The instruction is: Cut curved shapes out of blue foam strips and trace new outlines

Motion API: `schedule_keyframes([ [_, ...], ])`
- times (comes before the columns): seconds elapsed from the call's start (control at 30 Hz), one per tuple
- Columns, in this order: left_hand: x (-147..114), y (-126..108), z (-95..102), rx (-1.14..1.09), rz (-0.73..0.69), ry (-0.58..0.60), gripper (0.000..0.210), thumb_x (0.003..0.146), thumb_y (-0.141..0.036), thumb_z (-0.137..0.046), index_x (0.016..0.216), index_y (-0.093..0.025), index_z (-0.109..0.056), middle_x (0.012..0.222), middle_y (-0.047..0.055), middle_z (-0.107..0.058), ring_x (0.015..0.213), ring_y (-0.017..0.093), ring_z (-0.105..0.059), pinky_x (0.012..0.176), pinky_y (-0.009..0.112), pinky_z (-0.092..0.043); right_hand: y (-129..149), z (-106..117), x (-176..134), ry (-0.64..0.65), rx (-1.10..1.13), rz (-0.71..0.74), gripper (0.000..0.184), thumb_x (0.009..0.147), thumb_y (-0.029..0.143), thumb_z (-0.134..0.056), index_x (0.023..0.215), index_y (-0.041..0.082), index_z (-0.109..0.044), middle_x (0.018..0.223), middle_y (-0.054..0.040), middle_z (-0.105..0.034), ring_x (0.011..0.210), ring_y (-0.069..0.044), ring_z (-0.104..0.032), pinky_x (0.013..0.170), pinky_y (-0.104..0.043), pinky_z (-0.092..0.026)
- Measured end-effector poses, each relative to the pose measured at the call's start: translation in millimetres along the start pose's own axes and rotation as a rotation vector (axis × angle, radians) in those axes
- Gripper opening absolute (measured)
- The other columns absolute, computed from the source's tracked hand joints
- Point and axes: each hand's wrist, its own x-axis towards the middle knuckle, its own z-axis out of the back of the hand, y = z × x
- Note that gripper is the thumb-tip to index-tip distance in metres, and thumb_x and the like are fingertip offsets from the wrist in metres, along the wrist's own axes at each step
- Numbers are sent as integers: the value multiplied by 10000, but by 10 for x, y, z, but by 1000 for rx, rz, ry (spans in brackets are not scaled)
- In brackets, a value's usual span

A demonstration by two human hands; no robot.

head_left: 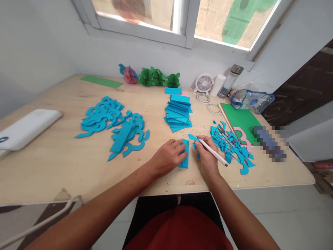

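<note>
A folded blue paper strip [185,160] lies at the front middle of the table. My left hand [168,156] is closed on its left side, fingers curled over the paper. In my right hand [207,160] is a white pen [213,151], lying slanted across the fingers with its dark end toward me. The same hand pinches a small pointed blue paper piece [192,137] between thumb and fingertips. Just behind both hands rises a loose stack of blue paper rectangles [179,113]. Blue paper scraps [229,140] are heaped right of my right hand.
Wavy blue cut-outs [104,113] and more cut shapes [127,133] lie left. A white power bank [28,128] sits far left. Along the wall stand green paper figures [153,77], a small fan [204,83] and a bottle [230,81]. Green sheets [240,119] lie right.
</note>
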Motion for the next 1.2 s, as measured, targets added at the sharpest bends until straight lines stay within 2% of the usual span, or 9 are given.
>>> schedule_keyframes([
  [0.07,-21,-33,-24,-109,161,-92,221,901,-136,-449,828,-186,-651,877,96,-687,884,208,-625,790,346,-477,34,15,-11,-36,19,-4,242,699,323,-688,901,202,-633,768,3,-612,690,-152,-563,643,-285,-460],
  [0.13,-48,-80,-27,-292,422,-240,185,871,-171,-485,837,-195,-665,852,72,-697,816,189,-635,759,316,-488,73,32,-28,-65,36,-16,253,698,320,-695,919,206,-645,790,0,-625,711,-154,-576,666,-290,-468],
  [0.27,-33,-215,-21,-927,1000,-582,75,713,-217,-644,776,-176,-653,705,11,-677,675,166,-638,641,270,-510,155,17,-82,-63,128,-57,267,685,309,-717,925,211,-654,827,-6,-638,735,-148,-584,688,-285,-467],
  [0.33,16,-299,-31,-1245,1166,-768,152,629,-203,-704,764,-161,-651,686,4,-674,669,165,-647,643,274,-528,192,-27,-120,-41,181,-63,262,672,304,-727,903,211,-648,819,-6,-636,737,-149,-583,682,-282,-465],
  [0.4,75,-388,-53,-1481,1254,-908,231,568,-179,-750,779,-153,-660,737,15,-698,713,167,-667,698,291,-545,222,-89,-160,-11,212,-69,253,672,306,-724,890,211,-639,795,-3,-629,732,-150,-582,677,-282,-467],
  [0.53,153,-548,-104,-1683,1293,-1003,282,530,-172,-797,781,-155,-669,791,25,-722,747,153,-684,770,301,-547,255,-203,-213,17,224,-38,236,706,306,-696,910,212,-621,816,-8,-632,746,-154,-592,697,-291,-486],
  [0.77,171,-628,-120,-1635,1316,-1113,285,530,-132,-792,783,-167,-666,784,9,-720,728,147,-685,788,309,-557,366,-270,-255,-33,135,98,197,730,272,-672,911,211,-622,817,-12,-623,758,-158,-591,670,-279,-493],
  [1.07,163,-654,-121,-1624,1246,-1150,258,565,-144,-785,798,-157,-676,787,38,-731,778,189,-700,810,347,-561,400,-320,-260,18,109,19,167,718,280,-660,862,200,-630,761,-5,-621,713,-154,-585,599,-258,-472],
  [1.2,189,-679,-122,-1615,1242,-1140,239,560,-124,-778,780,-160,-692,783,32,-727,795,186,-690,788,315,-555,399,-358,-284,52,169,1,171,710,266,-670,863,196,-639,745,4,-617,683,-139,-570,607,-251,-470],
])
